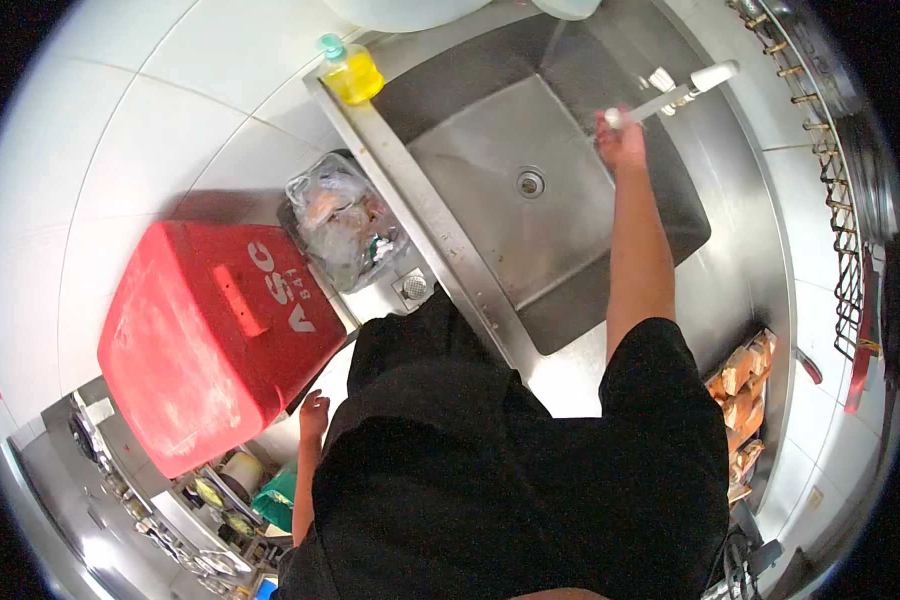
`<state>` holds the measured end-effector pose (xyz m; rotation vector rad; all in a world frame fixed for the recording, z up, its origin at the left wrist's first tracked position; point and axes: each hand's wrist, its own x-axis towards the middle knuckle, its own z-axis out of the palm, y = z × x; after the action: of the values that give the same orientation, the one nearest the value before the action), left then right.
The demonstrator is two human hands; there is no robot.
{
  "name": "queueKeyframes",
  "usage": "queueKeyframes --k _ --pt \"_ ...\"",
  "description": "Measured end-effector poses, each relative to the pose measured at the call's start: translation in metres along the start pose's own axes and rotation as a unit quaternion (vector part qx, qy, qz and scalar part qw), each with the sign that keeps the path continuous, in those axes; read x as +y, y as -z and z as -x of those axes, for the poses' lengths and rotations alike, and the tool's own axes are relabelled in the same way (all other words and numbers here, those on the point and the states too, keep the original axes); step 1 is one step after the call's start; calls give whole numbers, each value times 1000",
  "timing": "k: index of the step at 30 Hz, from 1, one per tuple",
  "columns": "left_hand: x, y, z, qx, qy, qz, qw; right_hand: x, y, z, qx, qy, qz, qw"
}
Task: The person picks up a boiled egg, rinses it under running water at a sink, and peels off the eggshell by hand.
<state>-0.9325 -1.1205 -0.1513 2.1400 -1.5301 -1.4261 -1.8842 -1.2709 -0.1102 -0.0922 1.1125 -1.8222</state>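
Observation:
My right hand [623, 143] reaches over the large steel sink [490, 200], right beneath the spout end of the faucet [670, 98]. Its fingers are partly spread and slightly bent, and the spout tip covers some of them. No held object shows in it. I cannot make out for sure whether water is running. My left hand [313, 416] hangs low at my side, near the red bin [210, 340], with loosely bent fingers and nothing in it.
A pump bottle of yellow liquid [352, 75] stands on the sink's edge. Beside the sink sits a clear plastic bag of waste [342, 220], near a floor drain [414, 287]. Stacked brown-and-white pieces [745, 395] lie at the right. A wire rack [838, 200] lines the wall.

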Motion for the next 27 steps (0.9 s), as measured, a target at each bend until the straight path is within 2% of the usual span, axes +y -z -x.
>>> queueKeyframes --k 1,2,3,5,6,8,11,13,17,20,23,24,25,26,27 --pt "-1 0 3 -2 -10 -16 1000 2 -14 5 -17 -7 20 1000" --pt "-3 -2 4 6 -10 -6 1000 5 -29 11 104 38 -7 994" --pt "6 -2 11 12 30 -39 999 8 -33 10 114 42 20 992" --pt "-4 -1 8 15 83 -8 996 1 -28 0 134 58 77 986" --pt "1 -3 18 16 27 -34 999 -1 -36 4 135 77 85 984" --pt "7 -5 27 24 27 -36 999 -7 -49 16 140 119 100 978" --pt "0 -10 29 17 47 7 999 3 -50 16 175 164 42 970" --pt "0 -11 33 4 54 52 997 0 -36 13 130 128 24 983" --pt "13 -18 44 18 28 2 999 1 -19 5 74 55 -27 995" --pt "-14 -21 34 22 5 16 1000 14 -24 6 128 74 -75 986" --pt "9 -23 39 31 20 7 999 19 -25 8 106 113 -95 983" --pt "19 -21 43 34 -21 -4 999 16 -20 5 95 95 -69 988" --pt "6 -23 35 40 -8 -10 999 16 -15 1 84 75 -44 993" --pt "-6 -24 27 30 54 73 995 13 -10 -1 72 54 -19 996" --pt "-19 -24 22 20 117 155 981 11 -8 4 37 55 -51 997"
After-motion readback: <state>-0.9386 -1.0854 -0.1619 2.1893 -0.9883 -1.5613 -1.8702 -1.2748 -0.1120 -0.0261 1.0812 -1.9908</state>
